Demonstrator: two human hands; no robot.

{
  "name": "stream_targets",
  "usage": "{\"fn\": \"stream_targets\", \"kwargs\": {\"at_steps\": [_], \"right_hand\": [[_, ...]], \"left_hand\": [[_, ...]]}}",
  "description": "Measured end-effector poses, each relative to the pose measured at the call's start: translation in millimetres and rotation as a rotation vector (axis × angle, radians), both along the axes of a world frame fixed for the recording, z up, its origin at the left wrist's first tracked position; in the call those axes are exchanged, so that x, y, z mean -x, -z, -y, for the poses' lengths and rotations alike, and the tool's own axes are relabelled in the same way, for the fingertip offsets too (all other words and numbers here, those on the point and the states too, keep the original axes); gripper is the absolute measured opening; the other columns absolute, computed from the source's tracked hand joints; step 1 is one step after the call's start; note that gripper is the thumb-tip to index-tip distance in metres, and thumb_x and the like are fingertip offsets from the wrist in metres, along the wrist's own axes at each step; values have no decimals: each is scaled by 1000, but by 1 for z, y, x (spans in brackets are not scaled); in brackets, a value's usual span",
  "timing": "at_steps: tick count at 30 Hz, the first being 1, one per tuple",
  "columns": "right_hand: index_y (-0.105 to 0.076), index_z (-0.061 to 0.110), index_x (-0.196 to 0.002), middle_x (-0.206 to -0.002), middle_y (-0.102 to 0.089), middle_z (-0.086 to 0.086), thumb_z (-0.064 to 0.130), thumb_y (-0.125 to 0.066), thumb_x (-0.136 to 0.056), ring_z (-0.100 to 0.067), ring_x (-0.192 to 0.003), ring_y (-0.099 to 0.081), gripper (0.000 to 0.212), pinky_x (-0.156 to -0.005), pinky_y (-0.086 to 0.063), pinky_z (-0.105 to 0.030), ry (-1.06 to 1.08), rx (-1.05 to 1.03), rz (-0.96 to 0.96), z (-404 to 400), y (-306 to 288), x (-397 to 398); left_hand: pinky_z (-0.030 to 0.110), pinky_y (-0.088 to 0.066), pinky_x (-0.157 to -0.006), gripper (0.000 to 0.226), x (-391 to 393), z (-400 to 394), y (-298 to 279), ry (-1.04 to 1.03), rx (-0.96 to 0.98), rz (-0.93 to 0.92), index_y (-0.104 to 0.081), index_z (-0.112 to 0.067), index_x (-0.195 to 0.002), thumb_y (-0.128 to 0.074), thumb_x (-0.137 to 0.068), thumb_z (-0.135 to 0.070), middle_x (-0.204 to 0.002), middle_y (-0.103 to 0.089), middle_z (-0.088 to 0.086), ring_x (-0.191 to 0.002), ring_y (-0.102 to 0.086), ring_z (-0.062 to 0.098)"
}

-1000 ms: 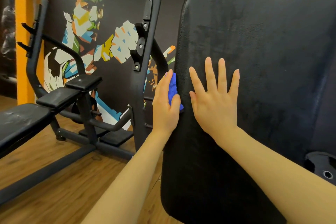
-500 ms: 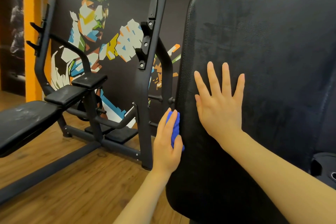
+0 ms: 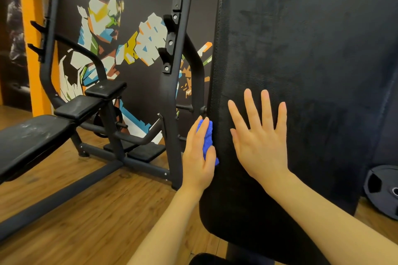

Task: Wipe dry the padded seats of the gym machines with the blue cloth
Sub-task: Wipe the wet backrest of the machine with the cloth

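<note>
left hand: pinches blue cloth against left edge of upright black pad
right hand: fingers spread, flat on pad face
background: bench at left

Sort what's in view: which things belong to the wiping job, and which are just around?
Job: blue cloth, left hand pressing it to the pad's edge, right hand flat on the upright black pad.
Around: bench, rack upright, weight plate, mural.
</note>
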State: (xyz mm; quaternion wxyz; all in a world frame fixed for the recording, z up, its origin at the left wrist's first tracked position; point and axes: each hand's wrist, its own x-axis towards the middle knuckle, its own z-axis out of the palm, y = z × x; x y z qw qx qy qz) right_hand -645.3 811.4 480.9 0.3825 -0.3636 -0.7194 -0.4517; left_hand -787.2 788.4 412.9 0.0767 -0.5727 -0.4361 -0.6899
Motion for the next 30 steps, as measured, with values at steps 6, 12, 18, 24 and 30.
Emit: {"fn": "stream_targets", "kwargs": {"at_steps": [6, 12, 18, 24, 30], "right_hand": [[-20, 20, -154, -161, -13, -16, 38, -44, -97, -41, -148, -5, 65, -116, -4, -61, 13, -7, 1, 0, 0, 1], [-22, 20, -154, -161, -15, -17, 38, -39, -99, -42, -148, -7, 61, -116, -3, -61, 35, -22, 5, 1, 0, 1], [-35, 20, -150, -160, -21, -16, 39, -48, -95, -39, -148, -13, 60, -116, -10, -62, -22, 37, -35, 15, 17, -7], [-31, 20, -152, -159, -21, -17, 39, -47, -96, -40, -148, -12, 61, -116, -8, -60, -14, 31, -18, 12, 58, -14], [-28, 20, -152, -159, -21, -18, 40, -40, -96, -41, -147, -12, 61, -116, -8, -61, -17, 3, -27, 7, 60, -13]], "left_hand": [[7, -18, -112, 62, -4, 7, 46, 15, 33, 21, -31, -25, -143, -48, -87, -4, -151, -32, -11, -140, -25, -7], [4, -19, -109, 64, -2, 13, 49, 45, 53, 39, -31, -33, -141, -49, -86, -4, -144, -34, -23, -135, -27, -15], [9, -21, -112, 65, 0, 12, 36, 33, 32, 40, -30, -40, -139, -50, -87, -7, -145, -34, -22, -136, -30, -9], [10, -21, -112, 58, 1, 7, 47, 4, 20, -26, -30, -26, -144, -47, -89, -15, -151, -34, -5, -140, -27, -3], [11, -20, -113, 67, 1, 9, 72, 22, 39, -37, -22, -39, -146, -44, -86, -20, -151, -33, -2, -141, -26, -3]]}}
